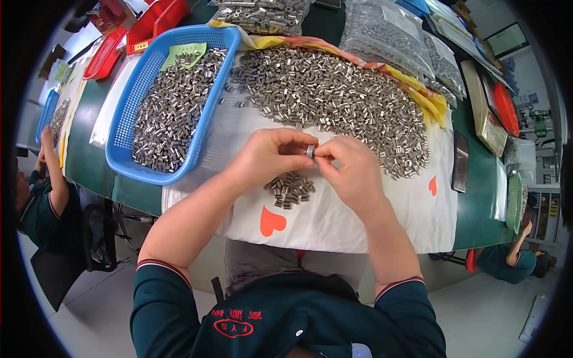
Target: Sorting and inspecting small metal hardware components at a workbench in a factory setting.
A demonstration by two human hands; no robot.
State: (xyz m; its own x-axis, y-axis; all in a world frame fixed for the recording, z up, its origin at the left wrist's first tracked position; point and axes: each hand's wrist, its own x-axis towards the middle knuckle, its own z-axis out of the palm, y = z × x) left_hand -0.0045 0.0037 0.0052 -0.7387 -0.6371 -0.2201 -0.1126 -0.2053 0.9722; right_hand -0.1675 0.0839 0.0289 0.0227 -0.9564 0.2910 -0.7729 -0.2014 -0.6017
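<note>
Over the white cloth point(310, 230), my left hand point(262, 158) pinches a small round metal piece point(310, 151), like a ring or gauge, between thumb and fingers. My right hand point(353, 170) is closed in a pinch against its right side; whatever its fingertips hold is too small to make out. Just below my hands lies a small heap of short metal cylinders point(289, 191). Beyond them spreads a large pile of the same cylinders point(346, 92). To the left, a blue plastic basket point(121, 122) holds many more, with a green slip of paper point(185, 53) on top.
A yellow and red cloth point(433, 107) borders the big pile. Behind it stand clear bags of metal parts point(382, 36). Red bins point(104, 53) sit far left. A phone point(460, 161) lies at the right on the green table point(477, 218). Other people work at both sides.
</note>
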